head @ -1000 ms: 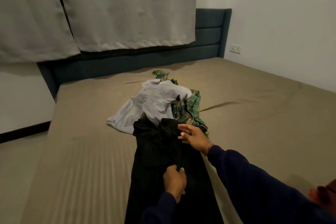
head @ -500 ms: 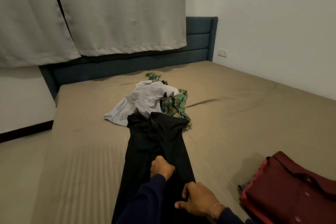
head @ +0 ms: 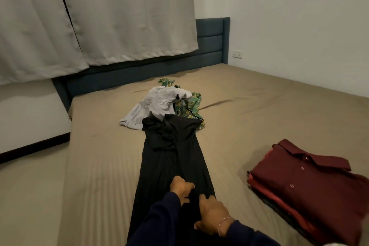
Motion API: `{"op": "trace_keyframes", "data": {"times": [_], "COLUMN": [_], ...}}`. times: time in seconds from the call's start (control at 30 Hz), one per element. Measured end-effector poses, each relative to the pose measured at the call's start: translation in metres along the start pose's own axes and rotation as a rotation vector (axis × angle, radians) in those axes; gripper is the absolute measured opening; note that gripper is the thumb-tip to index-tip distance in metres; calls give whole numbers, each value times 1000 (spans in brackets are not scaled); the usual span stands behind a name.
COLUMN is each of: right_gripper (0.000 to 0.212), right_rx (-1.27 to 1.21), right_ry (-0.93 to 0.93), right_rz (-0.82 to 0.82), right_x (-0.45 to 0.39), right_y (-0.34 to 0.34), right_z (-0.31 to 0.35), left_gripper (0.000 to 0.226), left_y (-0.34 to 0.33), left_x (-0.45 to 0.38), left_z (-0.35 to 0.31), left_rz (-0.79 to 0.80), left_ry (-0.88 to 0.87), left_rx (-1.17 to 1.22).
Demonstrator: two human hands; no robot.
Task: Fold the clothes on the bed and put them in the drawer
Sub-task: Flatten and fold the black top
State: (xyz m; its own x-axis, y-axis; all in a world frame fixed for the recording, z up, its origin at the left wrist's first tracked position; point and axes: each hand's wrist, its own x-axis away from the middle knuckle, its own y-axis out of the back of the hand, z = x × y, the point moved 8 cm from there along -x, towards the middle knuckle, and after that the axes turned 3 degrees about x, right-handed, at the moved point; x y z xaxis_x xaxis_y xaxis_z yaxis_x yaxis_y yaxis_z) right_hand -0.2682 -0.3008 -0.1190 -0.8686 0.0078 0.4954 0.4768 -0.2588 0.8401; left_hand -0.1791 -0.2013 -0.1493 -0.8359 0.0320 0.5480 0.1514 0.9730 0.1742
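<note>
Both hands sit on a long black garment at the near edge of a bed. At about six o'clock in the head view, the left hand has its fingers curled, pinching a fold of the black fabric. Just beside it, toward five o'clock, the right hand lies on the same garment with fingers bent down into the cloth; whether it grips the fabric or only presses on it cannot be told. Dark blue sleeves cover both forearms, and a thin bracelet circles the right wrist.

That black garment stretches in a narrow strip from the hands up toward twelve o'clock. Its far end overlaps a crumpled pile: a light grey garment and, just to the right of that, a green plaid garment.

At four o'clock, well apart from the hands, a folded dark red shirt tops a small stack of folded clothes.
</note>
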Motion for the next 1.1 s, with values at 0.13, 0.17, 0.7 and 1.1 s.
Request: {"op": "trace_keyframes", "data": {"times": [0.13, 0.17, 0.7, 1.1], "right_gripper": [64, 52, 42, 45], "right_rx": [-37, -63, 88, 255], "right_ry": [16, 36, 244, 294], "right_rz": [-41, -58, -261, 150], "right_x": [14, 17, 103, 102], "right_y": [6, 8, -19, -59], "right_z": [2, 3, 39, 58], "left_gripper": [17, 15, 6, 31], "left_y": [4, 4, 13, 61], "left_x": [5, 6, 60, 57], "left_z": [6, 7, 30, 46], "left_rz": [29, 48, 136, -128], "left_ry": [6, 8, 34, -123], "left_rx": [11, 12, 52, -240]}}
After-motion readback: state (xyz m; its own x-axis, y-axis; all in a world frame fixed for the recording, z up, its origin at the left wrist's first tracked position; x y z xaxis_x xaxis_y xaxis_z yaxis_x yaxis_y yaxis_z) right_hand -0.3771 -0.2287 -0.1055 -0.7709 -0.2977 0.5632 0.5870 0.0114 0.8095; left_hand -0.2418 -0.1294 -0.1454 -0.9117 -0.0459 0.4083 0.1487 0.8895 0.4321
